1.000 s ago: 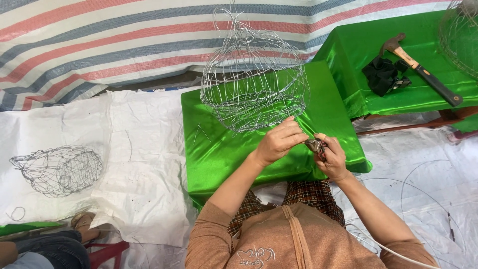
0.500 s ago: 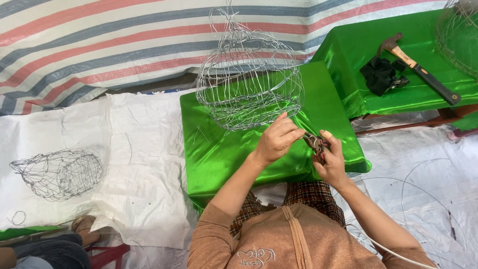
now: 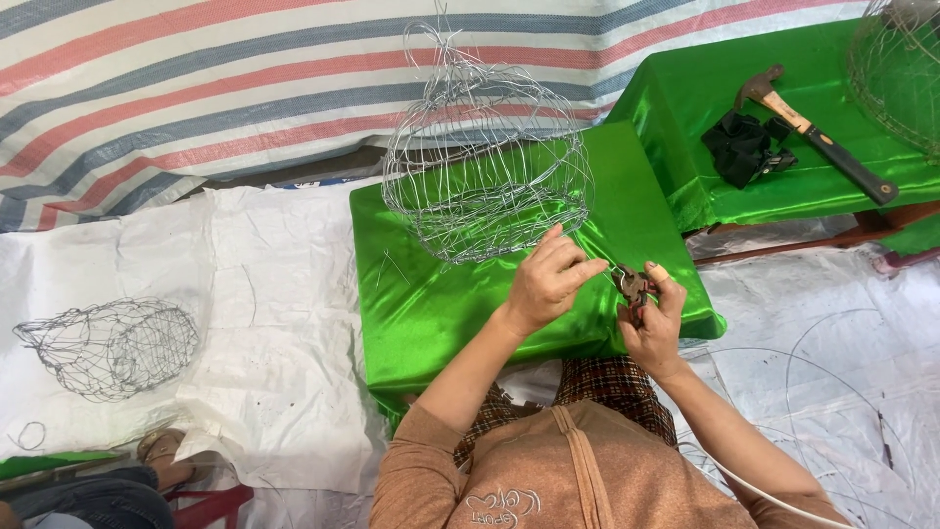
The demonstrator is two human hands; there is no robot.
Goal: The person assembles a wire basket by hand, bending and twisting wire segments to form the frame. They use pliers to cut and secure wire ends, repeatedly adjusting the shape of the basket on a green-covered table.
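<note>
Two hands meet over the near right part of the green worktop: the left hand pinches a thin wire end with its fingertips, and the right hand is clenched around a pair of pliers, whose nose points up and left toward the left fingers, its long axis running from the palm to that wire. One wire cage stands upright at the far middle of the worktop, rounded, with loose wire ends sticking up from its top; nothing lies inside it. One second cage lies on its side on the white sheet at left, also empty. One hammer and one black cloth lie on the other green table at right.
</note>
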